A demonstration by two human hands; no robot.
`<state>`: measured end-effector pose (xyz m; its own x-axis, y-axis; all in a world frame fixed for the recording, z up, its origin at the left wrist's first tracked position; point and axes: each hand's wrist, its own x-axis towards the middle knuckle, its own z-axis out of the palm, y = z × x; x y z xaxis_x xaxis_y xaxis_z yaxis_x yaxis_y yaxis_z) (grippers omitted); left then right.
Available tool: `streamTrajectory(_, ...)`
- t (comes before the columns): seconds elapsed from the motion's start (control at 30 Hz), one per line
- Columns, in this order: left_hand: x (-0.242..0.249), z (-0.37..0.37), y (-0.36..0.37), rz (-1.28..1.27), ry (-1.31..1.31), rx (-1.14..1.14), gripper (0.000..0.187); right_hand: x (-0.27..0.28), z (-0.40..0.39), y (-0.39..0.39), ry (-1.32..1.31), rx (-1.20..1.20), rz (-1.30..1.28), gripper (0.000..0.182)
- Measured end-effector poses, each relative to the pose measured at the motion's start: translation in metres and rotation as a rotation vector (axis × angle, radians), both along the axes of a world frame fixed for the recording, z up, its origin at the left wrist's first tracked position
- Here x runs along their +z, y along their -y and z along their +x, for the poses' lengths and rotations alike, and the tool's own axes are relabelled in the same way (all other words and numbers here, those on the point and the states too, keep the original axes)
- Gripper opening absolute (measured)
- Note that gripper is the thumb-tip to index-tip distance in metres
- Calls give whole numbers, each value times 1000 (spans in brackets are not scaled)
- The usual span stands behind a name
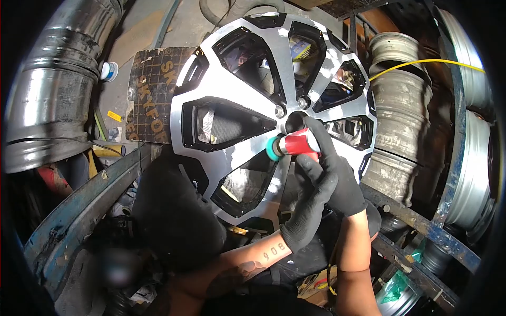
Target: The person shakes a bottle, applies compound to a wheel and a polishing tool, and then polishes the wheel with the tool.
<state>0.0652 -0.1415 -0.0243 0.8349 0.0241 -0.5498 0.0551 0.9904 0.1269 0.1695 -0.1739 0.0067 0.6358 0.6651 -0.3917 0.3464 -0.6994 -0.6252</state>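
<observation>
A large alloy wheel (237,99) with bright silver spokes and black recesses lies face up in front of me. Over its hub, my right hand (340,176) in a black glove is closed around a small red rotary sander (298,145), one finger stretched along its far side. The tool's green round disc (272,149) points left, close over a spoke next to the hub. My left hand (312,203), also gloved, has its fingers closed at the tool's lower side. Two bolts (280,111) stand up beside the hub hole.
A printed board (153,97) sticks out left of the wheel. Large metal rims are stacked on the left (58,79) and right (395,116). A yellow hose (427,61) crosses the right stack. Blue metal rails (89,197) run along both sides. A white-lidded container (109,71) stands at left.
</observation>
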Motion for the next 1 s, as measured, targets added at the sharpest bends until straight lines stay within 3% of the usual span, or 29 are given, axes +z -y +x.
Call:
streamTrajectory(0.1,-6,-1,-7,113,45,-46,64,-3,4,-2,-119,-87,-29,69)
streamTrajectory(0.23,-14,-2,5,206,97,-33,70,6,12,-2,-244,-22,-86,69)
streamTrajectory(0.27,-10,-2,5,201,85,-30,72,-5,9,4,-91,45,43,70)
streamTrajectory(0.33,0,-5,5,139,-5,-62,74,-3,7,4,-139,-26,35,70)
streamTrajectory(0.5,-18,-5,7,148,11,-16,58,-8,-5,-9,-73,-122,33,65)
streamTrajectory(0.53,-15,-6,6,169,-17,-13,55,-9,-6,-10,-198,-148,77,65)
streamTrajectory(0.6,-2,-10,5,242,-87,-12,49,-8,-1,-9,-119,63,107,67)
streamTrajectory(0.7,-1,-15,2,264,-40,-117,53,-4,6,-3,-42,192,63,70)
streamTrajectory(0.9,-3,-1,3,145,95,-60,69,3,8,4,-235,-105,-67,69)
streamTrajectory(0.93,-2,2,-5,313,75,-47,75,-12,5,6,-44,-48,58,67)
streamTrajectory(1.0,-1,6,-14,515,7,-44,83,-22,3,0,-123,-195,108,67)
